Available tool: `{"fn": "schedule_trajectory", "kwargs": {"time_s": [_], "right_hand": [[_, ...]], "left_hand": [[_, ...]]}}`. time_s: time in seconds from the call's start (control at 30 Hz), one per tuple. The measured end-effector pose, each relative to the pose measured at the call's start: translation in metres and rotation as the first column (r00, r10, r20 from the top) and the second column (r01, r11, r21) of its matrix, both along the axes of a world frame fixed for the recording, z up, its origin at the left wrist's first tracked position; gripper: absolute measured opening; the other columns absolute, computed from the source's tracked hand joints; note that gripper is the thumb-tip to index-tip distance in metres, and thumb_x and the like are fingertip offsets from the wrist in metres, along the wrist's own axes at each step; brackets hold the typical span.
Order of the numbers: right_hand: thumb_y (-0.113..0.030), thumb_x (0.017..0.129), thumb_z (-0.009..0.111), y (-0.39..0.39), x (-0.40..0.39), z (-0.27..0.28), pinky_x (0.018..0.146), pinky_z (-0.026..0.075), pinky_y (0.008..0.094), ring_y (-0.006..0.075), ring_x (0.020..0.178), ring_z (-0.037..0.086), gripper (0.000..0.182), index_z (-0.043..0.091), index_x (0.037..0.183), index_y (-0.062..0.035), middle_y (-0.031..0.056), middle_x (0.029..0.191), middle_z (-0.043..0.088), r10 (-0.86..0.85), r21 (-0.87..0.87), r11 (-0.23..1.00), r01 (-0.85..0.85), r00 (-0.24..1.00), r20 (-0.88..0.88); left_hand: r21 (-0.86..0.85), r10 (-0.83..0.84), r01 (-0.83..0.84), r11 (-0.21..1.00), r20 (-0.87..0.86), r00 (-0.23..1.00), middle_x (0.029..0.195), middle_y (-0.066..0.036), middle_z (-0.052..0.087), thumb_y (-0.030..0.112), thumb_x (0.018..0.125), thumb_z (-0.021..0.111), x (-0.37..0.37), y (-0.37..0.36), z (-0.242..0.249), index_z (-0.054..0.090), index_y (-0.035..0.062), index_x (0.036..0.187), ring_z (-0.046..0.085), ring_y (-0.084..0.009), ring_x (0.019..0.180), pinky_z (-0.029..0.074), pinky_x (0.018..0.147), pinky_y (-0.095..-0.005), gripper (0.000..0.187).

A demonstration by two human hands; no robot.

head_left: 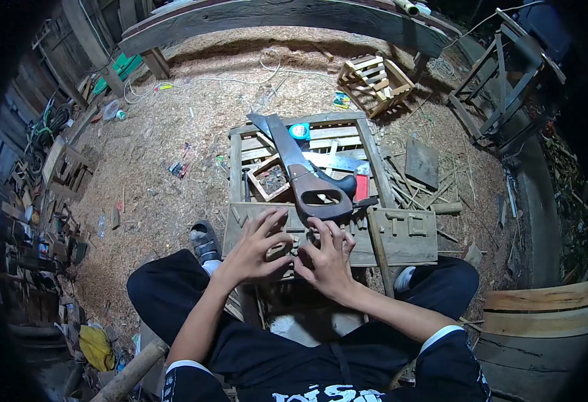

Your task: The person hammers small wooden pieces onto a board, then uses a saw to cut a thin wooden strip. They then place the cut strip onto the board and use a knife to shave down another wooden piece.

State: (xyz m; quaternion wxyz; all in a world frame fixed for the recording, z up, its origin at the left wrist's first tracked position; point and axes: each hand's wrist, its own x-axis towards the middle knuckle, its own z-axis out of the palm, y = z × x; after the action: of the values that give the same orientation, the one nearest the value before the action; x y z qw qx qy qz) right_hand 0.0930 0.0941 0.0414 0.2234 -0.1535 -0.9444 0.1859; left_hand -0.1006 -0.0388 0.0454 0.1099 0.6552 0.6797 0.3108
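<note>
My left hand (257,249) and my right hand (329,260) come close together over a low wooden board (411,249). Thumb and fingers curve toward each other on both hands, as in a pinch. Small pale wooden bits show at the fingertips, too small to make out. Just beyond my hands lies a handsaw (311,184) with a brown wooden handle, its blade pointing away. A small square wooden frame (267,177) is left of the saw. To its right are a try square (362,184) with a red handle and a turquoise tape measure (299,131).
Small wooden strips (406,224) lie on the board's right part, beside a long stick (378,251). A slatted wooden crate (376,85) stands farther off on shavings. A heavy beam (280,23) crosses the back. Scrap wood (421,164) lies to the right.
</note>
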Motion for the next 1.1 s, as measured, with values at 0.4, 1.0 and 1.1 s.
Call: {"fn": "schedule_trajectory", "kwargs": {"time_s": [0.4,1.0,1.1], "right_hand": [[-0.024,0.079,0.082,0.004,-0.007,-0.007,0.108,0.022,0.0507,0.0337,0.145,0.033,0.026,0.072,0.097,-0.0087,0.0162,0.159,0.039,0.026,-0.015,1.000,-0.027,0.999,-0.032],[-0.022,0.076,0.083,-0.004,-0.008,-0.008,0.105,0.024,0.0505,0.0320,0.142,0.035,0.029,0.070,0.098,-0.0070,0.0144,0.153,0.044,0.013,0.058,0.998,-0.011,1.000,-0.028],[-0.023,0.077,0.082,-0.004,-0.008,-0.006,0.106,0.023,0.0512,0.0330,0.141,0.034,0.025,0.070,0.093,-0.0084,0.0144,0.153,0.044,-0.017,0.010,1.000,0.017,1.000,-0.011]], "left_hand": [[0.013,0.051,-0.051,0.999,-0.034,0.998,0.167,-0.022,0.033,0.021,0.086,0.080,0.013,-0.005,-0.001,0.075,0.0108,0.113,0.031,-0.0431,0.153,0.033,0.123,-0.0533,0.029],[0.013,0.038,-0.038,0.999,-0.032,0.999,0.169,-0.021,0.031,0.024,0.090,0.078,0.011,-0.009,-0.009,0.074,0.0136,0.118,0.028,-0.0432,0.154,0.029,0.123,-0.0552,0.031],[0.018,0.035,-0.034,0.999,-0.049,0.998,0.169,-0.019,0.032,0.023,0.090,0.079,0.009,-0.008,-0.011,0.073,0.0135,0.119,0.029,-0.0429,0.153,0.029,0.123,-0.0556,0.032]]}}
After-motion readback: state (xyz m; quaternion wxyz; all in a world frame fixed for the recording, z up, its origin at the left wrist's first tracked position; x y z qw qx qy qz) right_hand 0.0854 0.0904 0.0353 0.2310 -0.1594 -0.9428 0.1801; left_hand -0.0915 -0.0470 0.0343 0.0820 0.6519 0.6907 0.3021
